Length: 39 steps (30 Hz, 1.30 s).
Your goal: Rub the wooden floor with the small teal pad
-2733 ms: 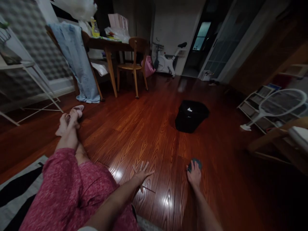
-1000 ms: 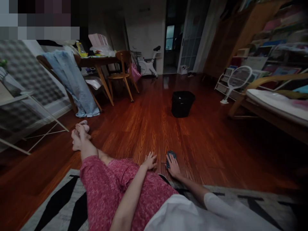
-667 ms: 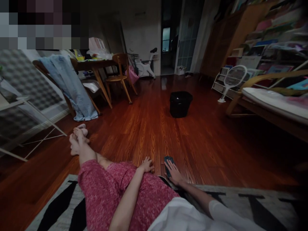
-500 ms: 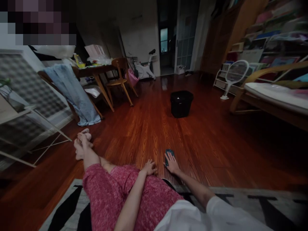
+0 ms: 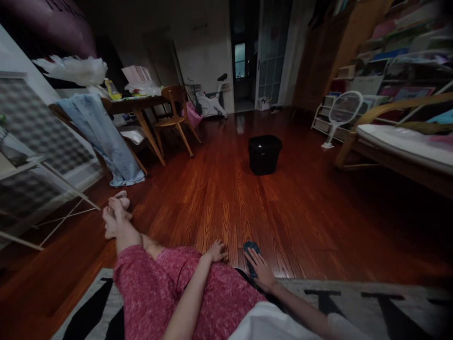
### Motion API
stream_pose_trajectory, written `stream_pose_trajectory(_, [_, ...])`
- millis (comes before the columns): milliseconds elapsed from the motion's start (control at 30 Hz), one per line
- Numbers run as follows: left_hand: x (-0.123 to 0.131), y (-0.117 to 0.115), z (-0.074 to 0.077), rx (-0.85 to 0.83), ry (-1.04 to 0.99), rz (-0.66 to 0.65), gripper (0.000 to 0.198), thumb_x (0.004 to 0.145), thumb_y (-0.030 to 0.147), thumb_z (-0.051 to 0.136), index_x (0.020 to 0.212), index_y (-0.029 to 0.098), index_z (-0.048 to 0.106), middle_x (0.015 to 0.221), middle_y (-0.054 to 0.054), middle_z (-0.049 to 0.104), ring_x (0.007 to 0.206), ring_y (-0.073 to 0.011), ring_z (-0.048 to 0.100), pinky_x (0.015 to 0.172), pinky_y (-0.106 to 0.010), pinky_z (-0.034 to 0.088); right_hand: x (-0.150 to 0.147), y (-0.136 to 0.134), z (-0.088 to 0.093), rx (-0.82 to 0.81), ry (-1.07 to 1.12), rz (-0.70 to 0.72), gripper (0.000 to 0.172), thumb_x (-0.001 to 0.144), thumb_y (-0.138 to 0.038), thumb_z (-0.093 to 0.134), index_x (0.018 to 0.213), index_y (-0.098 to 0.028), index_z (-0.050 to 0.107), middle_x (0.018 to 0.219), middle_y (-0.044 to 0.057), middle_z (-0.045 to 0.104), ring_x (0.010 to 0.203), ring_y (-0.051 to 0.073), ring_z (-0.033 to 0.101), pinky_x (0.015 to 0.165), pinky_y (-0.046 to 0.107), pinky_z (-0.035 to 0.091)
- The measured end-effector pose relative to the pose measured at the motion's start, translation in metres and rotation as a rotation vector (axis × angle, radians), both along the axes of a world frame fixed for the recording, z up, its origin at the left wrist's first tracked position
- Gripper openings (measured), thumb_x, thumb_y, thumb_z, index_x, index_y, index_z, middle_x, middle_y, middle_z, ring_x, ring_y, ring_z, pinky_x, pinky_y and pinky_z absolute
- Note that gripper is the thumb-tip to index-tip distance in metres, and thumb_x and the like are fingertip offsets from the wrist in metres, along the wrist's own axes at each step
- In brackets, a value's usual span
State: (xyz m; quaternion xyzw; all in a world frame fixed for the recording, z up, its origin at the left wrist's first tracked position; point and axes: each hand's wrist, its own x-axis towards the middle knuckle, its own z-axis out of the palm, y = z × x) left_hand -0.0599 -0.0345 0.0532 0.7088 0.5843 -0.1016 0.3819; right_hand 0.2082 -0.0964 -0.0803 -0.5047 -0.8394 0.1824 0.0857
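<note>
I sit on a rug with my legs in pink trousers stretched over the wooden floor. My right hand lies flat, fingers stretched, pressing a small dark teal cloth onto the floor near the rug's edge. My left hand rests on the floor beside my thigh, fingers loosely spread, holding nothing.
A black bucket stands mid-floor ahead. A wooden table and chair with hanging jeans are at the left, a white rack nearer. A bench and shelves with a racket-shaped swatter are at the right.
My right hand has slid the cloth back toward me, close to the rug's edge. The left hand has stayed beside my thigh. The view has shifted slightly.
</note>
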Motion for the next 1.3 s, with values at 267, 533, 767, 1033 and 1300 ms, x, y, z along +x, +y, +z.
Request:
stream_pose_trajectory(267, [-0.001,-0.002,0.004,0.029,0.017,-0.02,0.075,0.092,0.05,0.05,0.156,0.015,0.031,0.167,-0.015,0.015,0.155,-0.0298,0.006,0.125,-0.046,0.013,-0.043,0.08,0.038,-0.006,-0.006,-0.084,0.07,0.096,-0.046,0.039,0.16,-0.02,0.024,0.168,0.01,0.015,0.155,0.024,0.011,0.125,0.05,0.014])
stream_pose_trajectory(533, [-0.002,0.0,0.003,0.032,-0.01,-0.009,0.08,0.09,0.057,0.051,0.156,0.016,0.031,0.168,-0.013,0.016,0.155,-0.0295,0.007,0.126,-0.045,0.012,-0.04,0.065,0.028,-0.048,-0.003,-0.033,0.074,0.096,-0.054,0.036,0.16,-0.023,0.02,0.169,0.009,0.011,0.156,0.025,0.007,0.125,0.051,0.012])
stream_pose_trajectory(767, [-0.003,0.003,-0.009,0.011,-0.063,0.02,0.079,0.089,0.058,0.054,0.155,0.019,0.034,0.168,-0.011,0.015,0.155,-0.0281,0.006,0.126,-0.045,0.011,0.01,-0.002,0.012,-0.098,0.005,0.117,0.078,0.094,-0.05,0.043,0.161,-0.026,0.011,0.169,0.008,0.007,0.156,0.027,0.006,0.125,0.052,0.013])
stream_pose_trajectory(1033, [-0.004,-0.001,-0.004,0.023,-0.041,0.005,0.08,0.09,0.061,0.05,0.156,0.02,0.033,0.168,-0.01,0.016,0.155,-0.0301,0.005,0.126,-0.046,0.01,-0.034,0.073,0.039,-0.056,-0.009,0.053,0.075,0.096,-0.058,0.037,0.161,-0.025,0.017,0.169,0.009,0.013,0.156,0.025,0.009,0.125,0.05,0.013])
stream_pose_trajectory(1300, [0.0,-0.001,0.0,0.028,-0.004,0.011,0.08,0.089,0.061,0.052,0.155,0.018,0.035,0.167,-0.012,0.018,0.155,-0.0304,0.007,0.125,-0.044,0.014,-0.063,0.092,0.049,-0.094,-0.031,-0.035,0.076,0.096,-0.061,0.033,0.16,-0.022,0.021,0.169,0.01,0.013,0.155,0.025,0.01,0.125,0.048,0.013])
